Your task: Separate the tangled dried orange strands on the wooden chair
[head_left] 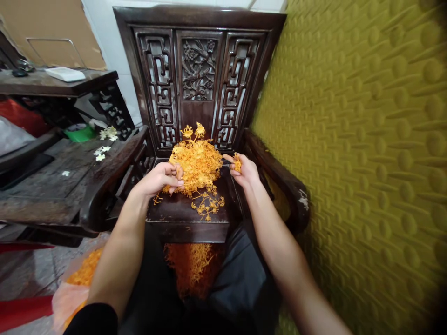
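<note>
Dark carved wood fills the middle of the view: a heavy armchair (199, 70) with a fretwork back panel stands against a white tiled wall, and a yellow padded surface (366, 163) with raised dots rises along its right side. On the chair seat (181, 218) lies a pile of orange strands (197, 163), heaped toward the back of the seat, with a small loose clump (208, 204) lying just in front of it near the seat edge. The left hand (162, 179) rests at the left flank of the pile, fingers curled inward and closed on a tuft of strands at the pile's lower left edge. The right hand (242, 170) is held just beside the right edge of the pile, apart from the main heap; its thumb and fingers are pinched together on a small orange piece (238, 164). Both forearms extend from the bottom of the view toward the seat. Below the seat front, more orange strands (190, 265) lie between dark cloth. At lower left, a translucent bag (75, 288) contains further orange material. To the left of the chair stands a dark wooden table (52, 181) bearing a few small white flowers (101, 152); a green object (80, 133) sits behind them.
</note>
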A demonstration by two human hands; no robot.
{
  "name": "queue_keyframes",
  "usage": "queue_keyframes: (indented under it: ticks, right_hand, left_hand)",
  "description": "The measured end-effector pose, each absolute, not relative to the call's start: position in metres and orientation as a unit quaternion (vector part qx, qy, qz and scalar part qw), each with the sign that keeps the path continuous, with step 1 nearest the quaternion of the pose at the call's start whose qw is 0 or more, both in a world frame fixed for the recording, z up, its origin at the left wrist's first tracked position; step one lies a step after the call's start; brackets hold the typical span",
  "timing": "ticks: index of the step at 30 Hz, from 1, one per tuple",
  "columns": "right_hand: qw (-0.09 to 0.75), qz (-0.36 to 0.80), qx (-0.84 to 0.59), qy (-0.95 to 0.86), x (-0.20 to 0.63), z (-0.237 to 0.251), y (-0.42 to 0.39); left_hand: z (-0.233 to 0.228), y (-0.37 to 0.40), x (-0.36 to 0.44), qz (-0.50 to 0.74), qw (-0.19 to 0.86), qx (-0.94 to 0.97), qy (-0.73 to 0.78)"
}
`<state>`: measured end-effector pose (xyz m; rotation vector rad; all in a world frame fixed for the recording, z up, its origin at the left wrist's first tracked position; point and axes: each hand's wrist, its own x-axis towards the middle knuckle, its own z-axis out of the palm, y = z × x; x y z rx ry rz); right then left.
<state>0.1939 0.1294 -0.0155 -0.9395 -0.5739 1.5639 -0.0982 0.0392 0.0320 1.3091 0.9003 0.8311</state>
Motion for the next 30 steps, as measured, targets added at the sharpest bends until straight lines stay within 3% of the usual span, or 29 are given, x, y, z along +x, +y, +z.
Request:
queue_keyframes:
  ticks: [5,10,14,17,21,25,30]
  right_hand:
    - [0.521,0.719,-0.326,-0.325,0.162,-0.015,0.108]
    - [0.431,0.734,-0.356,-0.386,0.134,-0.021,0.091]
    - [0.524,0.639,-0.383,-0.412,0.121,-0.030,0.096]
    - [0.615,0.557,-0.458,-0.320,0.134,-0.033,0.115]
    - [0.637,0.541,-0.488,-0.253,0.169,-0.029,0.133]
    - [0.600,0.615,-0.388,-0.333,0.171,-0.020,0.118]
    - [0.469,0.681,-0.351,-0.439,0.136,-0.013,0.089]
  left_hand:
    - [0.019,0.046,-0.096,0.450,0.561,0.555,0.418]
    - [0.015,0.046,-0.088,0.470,0.480,0.584,0.456]
    - [0.015,0.042,-0.078,0.476,0.459,0.594,0.459]
    - [0.020,0.040,-0.081,0.523,0.461,0.573,0.430]
    - [0.026,0.040,-0.100,0.603,0.446,0.538,0.385]
    - [0.023,0.043,-0.107,0.567,0.454,0.570,0.384]
    - [0.015,0.044,-0.095,0.508,0.416,0.616,0.435]
